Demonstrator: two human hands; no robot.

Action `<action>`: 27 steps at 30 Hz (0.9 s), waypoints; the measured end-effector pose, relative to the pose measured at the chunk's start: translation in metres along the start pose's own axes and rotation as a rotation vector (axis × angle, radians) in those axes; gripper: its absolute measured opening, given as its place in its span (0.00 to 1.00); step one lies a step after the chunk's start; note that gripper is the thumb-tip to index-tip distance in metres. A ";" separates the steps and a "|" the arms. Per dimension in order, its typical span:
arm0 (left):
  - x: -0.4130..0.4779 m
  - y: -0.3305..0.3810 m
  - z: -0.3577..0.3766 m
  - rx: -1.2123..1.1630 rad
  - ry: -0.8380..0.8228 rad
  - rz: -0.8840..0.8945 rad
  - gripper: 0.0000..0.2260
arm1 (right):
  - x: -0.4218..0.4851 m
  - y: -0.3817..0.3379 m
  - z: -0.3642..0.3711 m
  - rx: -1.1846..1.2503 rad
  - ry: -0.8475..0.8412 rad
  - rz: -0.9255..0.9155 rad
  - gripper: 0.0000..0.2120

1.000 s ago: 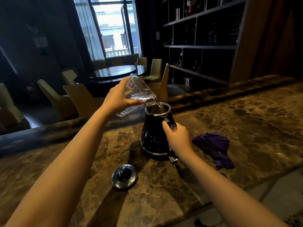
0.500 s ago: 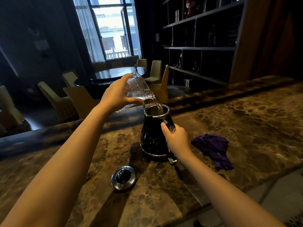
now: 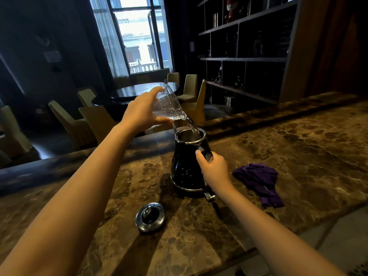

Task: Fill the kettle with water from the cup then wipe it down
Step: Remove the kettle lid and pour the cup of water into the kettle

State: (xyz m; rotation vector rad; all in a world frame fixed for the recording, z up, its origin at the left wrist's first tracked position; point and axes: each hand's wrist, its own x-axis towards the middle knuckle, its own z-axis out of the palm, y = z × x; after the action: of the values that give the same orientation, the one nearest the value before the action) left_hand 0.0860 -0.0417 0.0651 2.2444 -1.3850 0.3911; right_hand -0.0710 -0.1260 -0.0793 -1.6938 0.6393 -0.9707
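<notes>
- The black kettle [image 3: 187,166] stands upright on the brown marble counter [image 3: 298,148], near its far edge and about midway along the visible stretch; its mouth is open, with a bright metal rim.
- A clear cup [image 3: 169,105] is held above and just left of the kettle's mouth, tipped steeply so that its rim points down toward the opening.
- A stream of water [image 3: 192,126] runs from the cup's lip into the kettle; droplets cling to the inside of the cup.
- The left hand [image 3: 142,114] is wrapped around the cup's body, fingers curled over the top and thumb beneath, closed firmly on it.
- The right hand [image 3: 215,170] is closed around the kettle's handle [image 3: 206,154] on the side facing the person, thumb lying up against the handle's upper part.
- The kettle's round metal lid [image 3: 150,217], with a dark knob in its middle, lies flat on the counter, nearer the person's edge and left of the kettle, apart from it.
- A crumpled purple cloth [image 3: 258,181] lies on the counter to the right of the kettle, near the right hand but not touching it.
- Beyond the counter's far edge stand a dark round table [image 3: 139,90] with pale chairs [image 3: 65,124] around it, a bright window [image 3: 139,34], and dark shelves [image 3: 245,58] on the right.
</notes>
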 end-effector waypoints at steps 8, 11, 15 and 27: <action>0.004 -0.002 -0.003 0.073 -0.001 0.004 0.42 | 0.000 0.002 0.000 -0.010 0.002 -0.004 0.16; 0.006 -0.003 -0.003 0.103 -0.007 0.016 0.42 | 0.000 0.002 0.000 -0.004 -0.004 -0.005 0.17; 0.008 -0.004 -0.002 0.128 -0.008 0.033 0.42 | 0.000 0.001 0.000 0.006 -0.009 -0.007 0.17; 0.017 -0.001 -0.006 0.278 0.012 0.113 0.41 | 0.001 0.002 0.000 0.006 -0.007 -0.004 0.16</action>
State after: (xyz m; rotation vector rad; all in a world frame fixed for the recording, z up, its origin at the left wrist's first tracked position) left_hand 0.0943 -0.0507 0.0782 2.3814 -1.5359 0.6710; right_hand -0.0706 -0.1277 -0.0814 -1.6935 0.6282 -0.9684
